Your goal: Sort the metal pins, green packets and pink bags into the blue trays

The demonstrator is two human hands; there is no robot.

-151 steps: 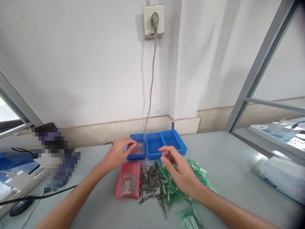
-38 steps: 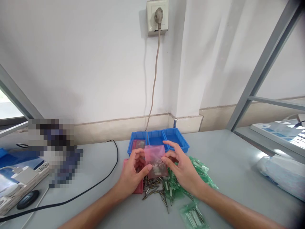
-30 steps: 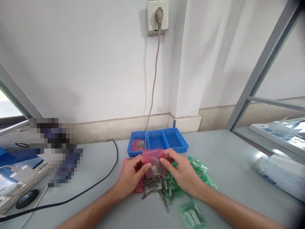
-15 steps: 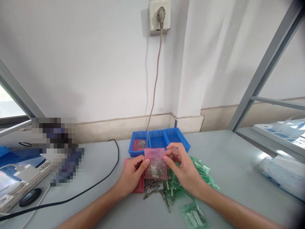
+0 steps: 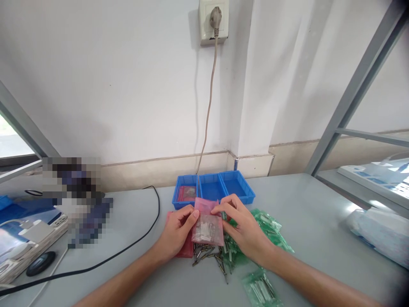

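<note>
Both my hands pinch the top edge of a small pink plastic bag with metal pins inside, held just above the table. My left hand grips its left corner, my right hand its right side. Under the bag lies a pile of loose metal pins. A stack of pink bags lies partly under my left hand. Green bags spread out to the right of my right hand.
Three blue trays stand in a row by the wall; the left one holds a pink bag. A black cable crosses the grey table on the left. More green bags lie near the front. A metal rack stands at right.
Five seconds ago my left hand was at the left blue tray and my right hand was empty. Since then both hands have taken hold of a pink bag; its top edge is now pinched closer together.
</note>
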